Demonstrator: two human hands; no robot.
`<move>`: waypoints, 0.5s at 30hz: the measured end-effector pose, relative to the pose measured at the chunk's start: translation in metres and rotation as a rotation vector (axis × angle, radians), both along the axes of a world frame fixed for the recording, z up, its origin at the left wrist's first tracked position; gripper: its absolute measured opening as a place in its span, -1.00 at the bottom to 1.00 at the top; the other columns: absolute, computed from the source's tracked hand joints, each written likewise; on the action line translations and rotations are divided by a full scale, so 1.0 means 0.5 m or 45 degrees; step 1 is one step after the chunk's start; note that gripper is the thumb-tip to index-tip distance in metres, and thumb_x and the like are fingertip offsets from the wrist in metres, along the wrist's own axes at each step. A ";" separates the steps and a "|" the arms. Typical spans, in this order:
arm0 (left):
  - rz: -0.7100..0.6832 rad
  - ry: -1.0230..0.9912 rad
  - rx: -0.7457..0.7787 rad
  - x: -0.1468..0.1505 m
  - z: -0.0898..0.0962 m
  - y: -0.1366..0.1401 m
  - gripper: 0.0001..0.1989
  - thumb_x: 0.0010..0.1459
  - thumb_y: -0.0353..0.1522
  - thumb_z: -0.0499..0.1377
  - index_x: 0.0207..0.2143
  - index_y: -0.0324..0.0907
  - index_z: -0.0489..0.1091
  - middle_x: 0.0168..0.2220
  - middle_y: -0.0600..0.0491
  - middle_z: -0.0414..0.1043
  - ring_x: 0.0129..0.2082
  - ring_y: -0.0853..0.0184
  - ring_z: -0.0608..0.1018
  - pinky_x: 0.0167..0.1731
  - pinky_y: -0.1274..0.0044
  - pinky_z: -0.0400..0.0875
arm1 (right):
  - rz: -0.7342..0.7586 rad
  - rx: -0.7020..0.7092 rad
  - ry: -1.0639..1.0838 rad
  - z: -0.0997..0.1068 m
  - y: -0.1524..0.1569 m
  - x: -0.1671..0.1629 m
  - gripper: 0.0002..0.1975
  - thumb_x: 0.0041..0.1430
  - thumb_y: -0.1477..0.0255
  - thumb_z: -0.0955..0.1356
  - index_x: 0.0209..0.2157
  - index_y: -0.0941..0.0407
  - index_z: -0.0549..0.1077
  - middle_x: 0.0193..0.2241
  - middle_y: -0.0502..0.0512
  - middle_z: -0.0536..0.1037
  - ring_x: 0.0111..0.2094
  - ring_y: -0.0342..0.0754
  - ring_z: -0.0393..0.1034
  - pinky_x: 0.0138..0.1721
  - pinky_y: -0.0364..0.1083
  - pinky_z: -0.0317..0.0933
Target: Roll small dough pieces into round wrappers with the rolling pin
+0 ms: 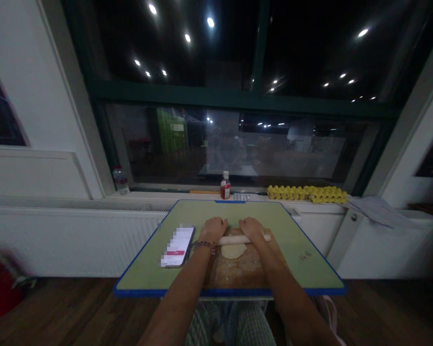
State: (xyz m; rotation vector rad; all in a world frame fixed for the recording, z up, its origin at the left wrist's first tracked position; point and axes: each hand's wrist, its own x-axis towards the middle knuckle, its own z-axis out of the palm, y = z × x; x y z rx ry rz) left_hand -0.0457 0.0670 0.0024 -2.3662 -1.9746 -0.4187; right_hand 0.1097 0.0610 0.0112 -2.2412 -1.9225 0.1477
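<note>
A pale rolling pin (pixel 234 240) lies crosswise over a wooden board (pixel 234 274), gripped near its two ends. My left hand (pixel 213 228), with a beaded bracelet at the wrist, is closed on its left part. Toward the other end, my right hand (pixel 251 228) is wrapped on it too. Under and just in front of the pin lies a flat, roundish piece of dough (pixel 234 251). The undersides of my fingers are hidden.
The board rests on a small green table (pixel 147 269) with a blue edge. Left of the board lies a lit phone (pixel 179 247). Along the windowsill stand a small bottle of red liquid (pixel 225 186), yellow egg trays (pixel 306 193) and a clear plastic bottle (pixel 120 181).
</note>
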 end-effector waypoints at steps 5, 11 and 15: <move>-0.023 -0.050 0.013 -0.005 -0.009 0.001 -0.47 0.33 -0.14 -0.16 -0.28 -0.24 0.53 -0.25 -0.16 0.56 -0.19 0.21 0.58 -0.16 0.48 0.37 | 0.021 -0.016 0.005 -0.005 0.001 0.004 -0.64 0.27 0.25 0.31 0.02 0.14 0.37 0.00 0.15 0.41 -0.07 -0.01 0.38 -0.06 0.08 0.32; -0.032 -0.023 0.036 0.000 0.008 -0.003 -0.53 0.32 -0.21 -0.13 -0.25 -0.22 0.52 -0.20 -0.14 0.56 -0.16 0.20 0.57 -0.15 0.47 0.37 | 0.002 0.021 0.001 0.002 -0.001 0.003 -0.63 0.33 0.22 0.21 -0.15 0.16 0.52 -0.09 0.26 0.54 0.01 0.05 0.39 0.03 -0.01 0.16; -0.038 -0.017 0.050 0.004 0.018 -0.006 -0.56 0.32 -0.25 -0.12 -0.26 -0.22 0.52 -0.21 -0.14 0.56 -0.16 0.24 0.57 -0.13 0.50 0.35 | -0.027 0.052 -0.014 0.008 -0.005 0.000 -0.66 0.29 0.22 0.28 -0.05 0.15 0.44 -0.04 0.18 0.48 -0.05 0.01 0.39 -0.01 0.06 0.25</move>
